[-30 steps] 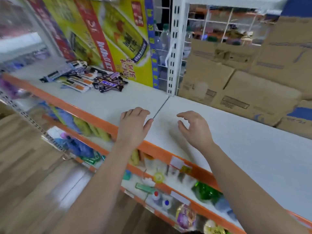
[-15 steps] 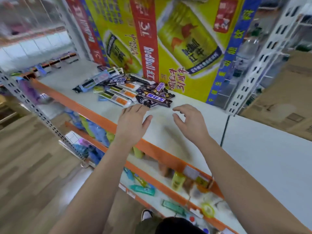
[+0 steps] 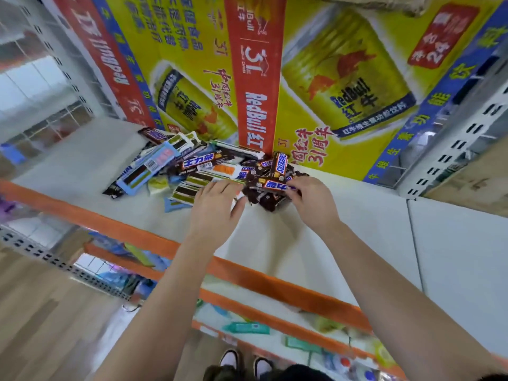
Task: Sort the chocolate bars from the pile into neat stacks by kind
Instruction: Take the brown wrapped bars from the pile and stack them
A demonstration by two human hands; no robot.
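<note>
Progress is nil: no stacks are seen, & the pile (image 3: 192, 166) is heaped on the shelf (image 3: 316, 243) at the poster's (image 3: 192, 50) foot. One Snickers bar (image 3: 270, 185), below the poster, is pinched by the right hand (image 3: 310, 200); left hand (image 3: 217, 207) is spread flat, nothing held.

Bright, even light is washing the white shelf (image 3: 453, 257), soft shadows are lying there (wide-angle edges are bending, lower shelves (image 3: 247, 328) blurring).

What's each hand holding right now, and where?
Right hand pinches the nearest Snickers bar at its right end; left hand lies flat on the pile, holding nothing.
</note>
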